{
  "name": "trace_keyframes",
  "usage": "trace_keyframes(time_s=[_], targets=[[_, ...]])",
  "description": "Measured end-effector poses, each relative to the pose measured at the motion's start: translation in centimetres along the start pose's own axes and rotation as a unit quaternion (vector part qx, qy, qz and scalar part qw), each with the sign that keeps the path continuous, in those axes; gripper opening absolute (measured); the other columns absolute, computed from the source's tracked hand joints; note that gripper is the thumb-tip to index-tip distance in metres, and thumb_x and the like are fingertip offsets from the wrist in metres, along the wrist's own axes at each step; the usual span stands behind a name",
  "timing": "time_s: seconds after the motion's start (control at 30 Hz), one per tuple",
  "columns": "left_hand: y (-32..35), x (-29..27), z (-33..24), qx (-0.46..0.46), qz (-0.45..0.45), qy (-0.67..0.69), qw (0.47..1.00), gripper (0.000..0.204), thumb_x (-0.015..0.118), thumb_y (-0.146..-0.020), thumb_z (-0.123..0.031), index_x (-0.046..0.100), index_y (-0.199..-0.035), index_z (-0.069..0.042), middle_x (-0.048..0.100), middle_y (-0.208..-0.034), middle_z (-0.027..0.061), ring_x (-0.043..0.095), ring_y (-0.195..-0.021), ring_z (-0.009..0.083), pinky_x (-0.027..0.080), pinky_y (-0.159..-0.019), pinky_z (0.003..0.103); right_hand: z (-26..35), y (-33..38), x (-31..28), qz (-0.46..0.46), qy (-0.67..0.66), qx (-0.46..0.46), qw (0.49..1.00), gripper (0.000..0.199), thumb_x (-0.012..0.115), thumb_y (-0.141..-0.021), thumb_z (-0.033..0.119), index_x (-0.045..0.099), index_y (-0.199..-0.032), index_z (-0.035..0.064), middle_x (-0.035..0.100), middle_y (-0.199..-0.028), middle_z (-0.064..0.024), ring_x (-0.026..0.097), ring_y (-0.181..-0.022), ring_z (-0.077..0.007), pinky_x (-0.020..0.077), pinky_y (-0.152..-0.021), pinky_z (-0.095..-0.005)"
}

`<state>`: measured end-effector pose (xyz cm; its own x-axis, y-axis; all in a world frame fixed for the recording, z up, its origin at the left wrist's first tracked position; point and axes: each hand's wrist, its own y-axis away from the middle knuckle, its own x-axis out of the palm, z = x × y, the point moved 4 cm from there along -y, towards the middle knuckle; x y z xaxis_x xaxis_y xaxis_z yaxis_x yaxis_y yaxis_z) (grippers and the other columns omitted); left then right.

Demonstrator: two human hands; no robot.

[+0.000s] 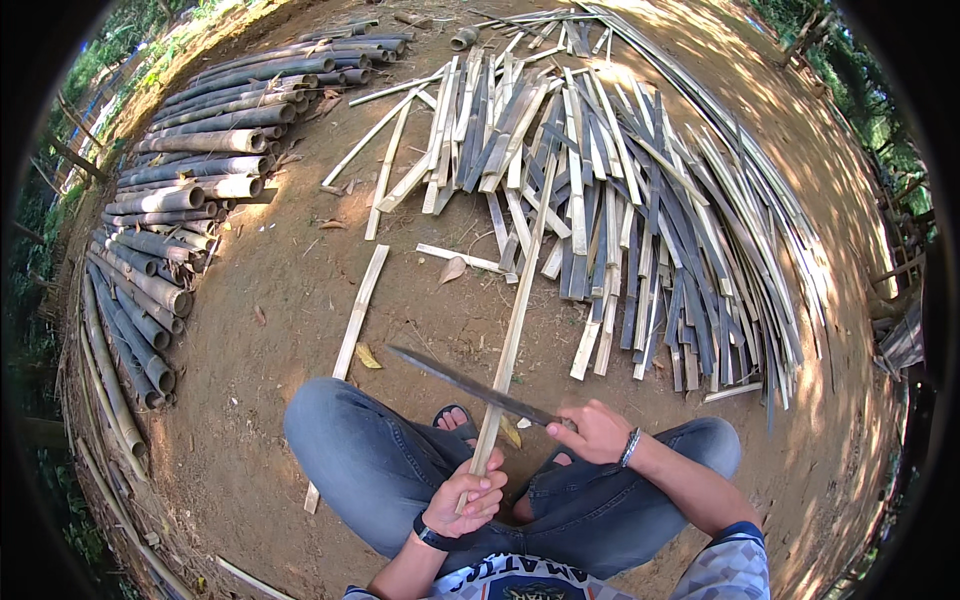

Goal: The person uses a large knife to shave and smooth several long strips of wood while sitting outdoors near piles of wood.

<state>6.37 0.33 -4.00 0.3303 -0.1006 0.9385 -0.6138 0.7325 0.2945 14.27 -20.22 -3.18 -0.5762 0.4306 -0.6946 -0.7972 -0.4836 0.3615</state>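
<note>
While the left hand (466,497) clamps the bamboo strip's (512,330) near end, fingers wrapped tight | keep that grip below the long knife (470,385), whose blade crosses the strip | right hand (595,430) closes fingers on the handle, right of the strip | split-strip pile (620,200) lies beyond its far end.

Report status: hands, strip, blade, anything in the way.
Left hand grips bamboo strip. Right hand holds long blade across it. Split strip pile beyond, apart.

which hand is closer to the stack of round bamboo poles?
Left. The left hand grips the bamboo strip on the side of the stack of poles; the right hand, holding the knife, is farther away.
</note>
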Motion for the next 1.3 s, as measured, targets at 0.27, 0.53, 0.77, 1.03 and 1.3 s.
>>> trace_keyframes(time_s=[0.27, 0.53, 0.77, 1.03, 1.3], targets=[[-0.2, 0.2, -0.1, -0.010, -0.009, -0.006, 1.000, 0.022, 0.052, -0.084, 0.002, 0.038, -0.098, -0.008, 0.038, -0.061, -0.0026, 0.038, -0.041, 0.0062, 0.028, -0.039, 0.020, -1.2, -0.6, 0.0, 0.005, -0.012, 0.014, 1.000, 0.055, 0.045, -0.095, 0.052, 0.065, -0.085, 0.0025, 0.056, -0.044, -0.0117, 0.066, -0.054, -0.0286, 0.0534, -0.057, -0.0409], [-0.7, 0.4, -0.1, -0.013, -0.005, -0.007, 1.000, 0.021, 0.051, -0.084, 0.002, 0.038, -0.098, -0.008, 0.038, -0.062, -0.0025, 0.038, -0.041, 0.0063, 0.029, -0.040, 0.020, -1.3, -1.0, -0.9, -0.005, 0.026, 0.009, 1.000, 0.054, 0.045, -0.094, 0.053, 0.066, -0.089, 0.0036, 0.058, -0.052, -0.0174, 0.063, -0.058, -0.0378, 0.0515, -0.058, -0.0458], [-0.4, 0.1, 0.1, -0.016, -0.011, -0.005, 1.000, 0.021, 0.051, -0.085, 0.002, 0.038, -0.098, -0.008, 0.038, -0.061, -0.0027, 0.038, -0.041, 0.0061, 0.028, -0.040, 0.020, -2.6, -1.8, -1.1, 0.014, 0.002, 0.065, 0.998, 0.057, 0.046, -0.092, 0.056, 0.068, -0.092, 0.0041, 0.058, -0.055, -0.0196, 0.062, -0.058, -0.0385, 0.0517, -0.059, -0.0467], [-0.6, -0.2, 0.0, -0.012, -0.021, -0.021, 0.999, 0.019, 0.051, -0.086, 0.001, 0.039, -0.098, -0.009, 0.038, -0.061, -0.0031, 0.037, -0.041, 0.0057, 0.028, -0.040, 0.020, -2.2, -1.7, -1.3, -0.028, 0.043, 0.038, 0.998, 0.060, 0.047, -0.090, 0.060, 0.067, -0.086, 0.0034, 0.057, -0.053, -0.0187, 0.063, -0.059, -0.0383, 0.0510, -0.058, -0.0468], [-0.1, 0.1, 0.3, -0.019, -0.017, -0.041, 0.999, 0.020, 0.050, -0.085, 0.001, 0.040, -0.099, -0.008, 0.038, -0.062, -0.0031, 0.037, -0.041, 0.0053, 0.028, -0.041, 0.020, -2.0, -1.4, -1.5, -0.024, 0.048, 0.014, 0.998, 0.061, 0.043, -0.092, 0.059, 0.066, -0.086, 0.0038, 0.056, -0.048, -0.0167, 0.064, -0.056, -0.0362, 0.0529, -0.060, -0.0445]])
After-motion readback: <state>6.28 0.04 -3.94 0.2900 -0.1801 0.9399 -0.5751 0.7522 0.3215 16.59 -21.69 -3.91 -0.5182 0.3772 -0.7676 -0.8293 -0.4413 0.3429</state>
